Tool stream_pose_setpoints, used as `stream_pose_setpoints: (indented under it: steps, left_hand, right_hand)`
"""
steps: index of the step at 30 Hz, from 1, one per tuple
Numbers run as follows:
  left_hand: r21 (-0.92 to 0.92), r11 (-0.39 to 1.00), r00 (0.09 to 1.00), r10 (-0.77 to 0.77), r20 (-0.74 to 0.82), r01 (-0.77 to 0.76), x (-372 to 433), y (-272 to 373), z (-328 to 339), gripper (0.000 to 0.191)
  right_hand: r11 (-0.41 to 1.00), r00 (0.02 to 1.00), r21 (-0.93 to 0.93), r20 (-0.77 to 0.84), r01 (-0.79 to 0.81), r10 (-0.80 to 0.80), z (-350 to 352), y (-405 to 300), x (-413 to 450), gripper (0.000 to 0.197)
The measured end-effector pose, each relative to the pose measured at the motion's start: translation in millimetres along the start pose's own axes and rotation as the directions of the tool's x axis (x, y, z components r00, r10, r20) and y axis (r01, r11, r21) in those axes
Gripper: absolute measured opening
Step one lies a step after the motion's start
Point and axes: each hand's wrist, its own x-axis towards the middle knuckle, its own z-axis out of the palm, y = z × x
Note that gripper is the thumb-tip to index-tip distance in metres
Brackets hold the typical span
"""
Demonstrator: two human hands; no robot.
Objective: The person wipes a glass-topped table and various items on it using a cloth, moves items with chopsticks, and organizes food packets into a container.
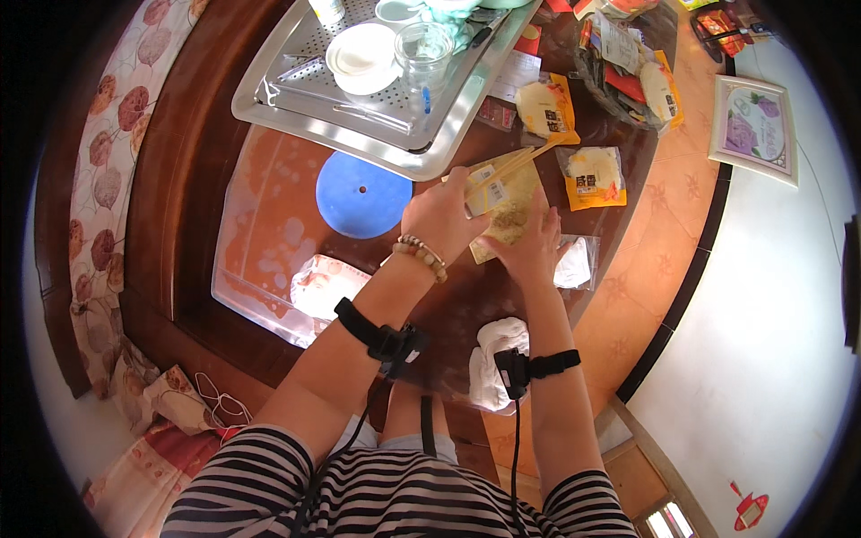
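A clear plastic box [506, 218] with pale yellow, crumbly-looking contents and a printed white label lies between my hands on the dark table. My left hand [440, 212] grips its left side, the thumb bent over the near part. Wooden chopsticks [521, 165] run slantwise across the far part of the box; their left ends are near my left fingers. With fingers spread, my right hand [531, 245] curves around the near right corner, its thumb touching the near edge. Just left of my left hand lies a blue disc [363, 195] with a small centre hole.
A steel tray [316, 124] with a white bowl, clear cups and a knife stands at the far left. Yellow-and-clear food packets [596, 178] lie to the right. Nearer are a white packet [574, 262], a white cloth [494, 356] and a pink-and-white pack [326, 286].
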Motion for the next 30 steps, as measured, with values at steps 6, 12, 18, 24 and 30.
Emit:
stream_pose_setpoints:
  steps: [6, 12, 18, 24, 30]
  left_hand:
    - [-0.207, 0.978, 0.996, 0.01, -0.087, -0.028, -38.8, -19.4, -26.8, 0.054]
    - [-0.103, 0.993, 0.94, 0.018, -0.341, -0.056, -66.3, -67.6, -72.9, 0.049]
    - [0.059, 0.951, 0.863, -0.248, -0.439, 0.303, -77.8, -132.3, -112.1, 0.053]
    - [0.045, 0.931, 0.832, -0.3, -0.467, 0.361, -73.4, -177.5, -115.8, 0.055]
    - [-0.031, 0.915, 0.814, -0.372, -0.445, 0.401, -74.8, -201.5, -108.8, 0.065]
  right_hand:
    - [0.995, 0.996, -0.097, 0.091, 0.016, -0.007, 3.2, -7.3, -5.8, 0.12]
    - [0.991, 0.997, -0.13, 0.072, 0.017, -0.008, 9.3, -7.6, -3.3, 0.12]
    - [0.993, 0.997, -0.114, 0.073, -0.005, 0.014, -5.6, -10.0, 13.7, 0.118]
    - [0.999, 1.0, 0.041, 0.009, -0.004, 0.004, -1.7, -12.7, 27.6, 0.115]
    - [0.992, 0.981, 0.061, -0.166, 0.114, -0.103, 18.1, 3.6, 29.0, 0.102]
